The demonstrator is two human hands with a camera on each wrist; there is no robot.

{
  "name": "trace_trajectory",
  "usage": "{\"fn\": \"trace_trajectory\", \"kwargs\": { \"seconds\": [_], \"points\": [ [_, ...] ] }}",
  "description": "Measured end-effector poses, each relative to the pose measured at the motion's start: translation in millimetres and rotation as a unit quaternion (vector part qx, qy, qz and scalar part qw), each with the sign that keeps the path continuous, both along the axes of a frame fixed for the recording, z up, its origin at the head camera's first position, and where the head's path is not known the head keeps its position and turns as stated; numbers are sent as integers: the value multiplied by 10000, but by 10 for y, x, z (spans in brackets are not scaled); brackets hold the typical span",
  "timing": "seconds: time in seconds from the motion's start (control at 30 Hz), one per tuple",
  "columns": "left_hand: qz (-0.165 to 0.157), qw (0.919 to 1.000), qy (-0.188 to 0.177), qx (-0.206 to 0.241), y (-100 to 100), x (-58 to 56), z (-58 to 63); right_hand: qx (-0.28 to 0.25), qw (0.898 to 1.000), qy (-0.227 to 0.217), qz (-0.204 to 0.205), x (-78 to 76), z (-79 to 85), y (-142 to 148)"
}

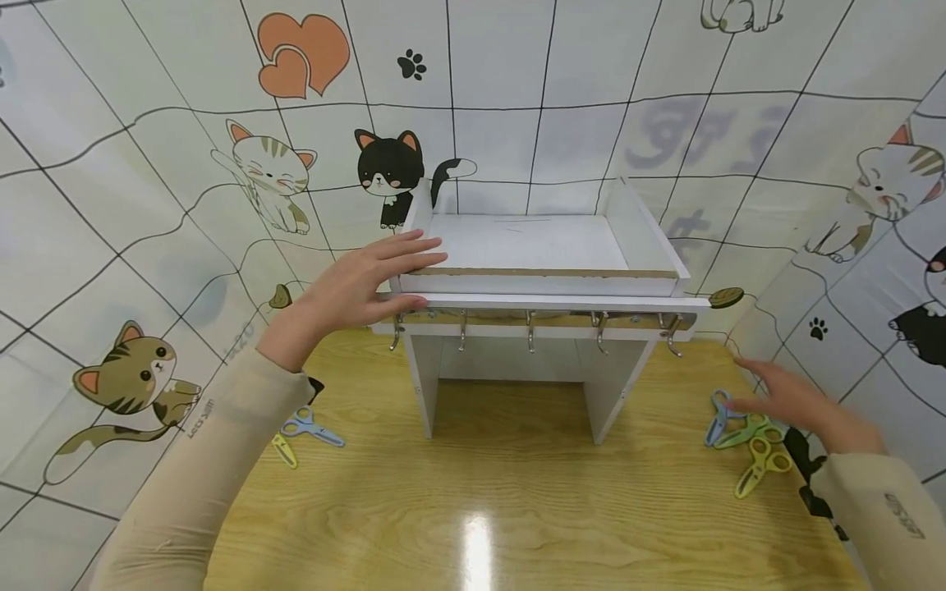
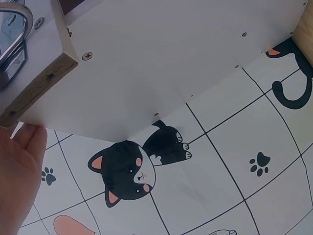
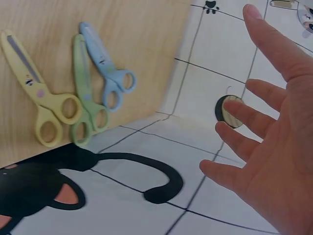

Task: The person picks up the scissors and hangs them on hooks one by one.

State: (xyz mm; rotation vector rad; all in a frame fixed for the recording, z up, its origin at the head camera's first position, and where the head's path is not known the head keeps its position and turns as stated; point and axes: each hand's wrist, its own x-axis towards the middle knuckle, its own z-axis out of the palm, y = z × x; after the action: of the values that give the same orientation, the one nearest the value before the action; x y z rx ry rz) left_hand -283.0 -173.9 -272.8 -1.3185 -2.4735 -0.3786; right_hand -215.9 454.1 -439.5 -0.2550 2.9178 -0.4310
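Note:
A white shelf unit (image 1: 556,285) with a tray-like top stands on two side panels against the back wall. Metal hooks (image 1: 530,332) hang in a row along its front rail. My left hand (image 1: 351,283) rests on the unit's left end, fingers straight over the top and thumb along the front. The left wrist view shows the unit's white side panel (image 2: 161,58) beside that hand (image 2: 19,176). My right hand (image 1: 801,402) is spread and holds nothing. Near it lie blue scissors (image 1: 715,431), green scissors (image 1: 746,433) and yellow scissors (image 1: 755,480).
Blue scissors (image 1: 318,428) and yellow scissors (image 1: 283,451) lie at the left of the wooden table (image 1: 502,476), partly behind the left forearm. White wall sheets (image 1: 502,66) printed with cats and grid lines enclose the table at the back and sides.

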Motion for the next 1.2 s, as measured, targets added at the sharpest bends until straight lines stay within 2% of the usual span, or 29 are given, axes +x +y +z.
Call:
{"fn": "trace_trajectory", "kwargs": {
  "seconds": [0.27,0.43,0.63,0.8,1.03,1.1,1.2],
  "points": [
    [-5,10000,2,2,7,7,7,65,9996,-187,-216,141,-158,84],
    [19,10000,-40,21,14,18,5,219,9987,-127,-432,204,-194,99],
    [41,10000,-58,32,9,15,-5,-56,9965,-264,-796,269,-217,159],
    [50,10000,-37,-4,5,10,-9,-237,9950,-347,-908,287,-287,243],
    [63,10000,-42,-46,15,20,-8,-412,9878,-876,-1222,340,-400,351],
    [43,10000,-21,-46,17,21,-8,-553,9835,-1120,-1311,363,-444,369],
    [38,10000,1,-46,15,19,-8,-856,9708,-1612,-1555,402,-512,393]
  ]
}}
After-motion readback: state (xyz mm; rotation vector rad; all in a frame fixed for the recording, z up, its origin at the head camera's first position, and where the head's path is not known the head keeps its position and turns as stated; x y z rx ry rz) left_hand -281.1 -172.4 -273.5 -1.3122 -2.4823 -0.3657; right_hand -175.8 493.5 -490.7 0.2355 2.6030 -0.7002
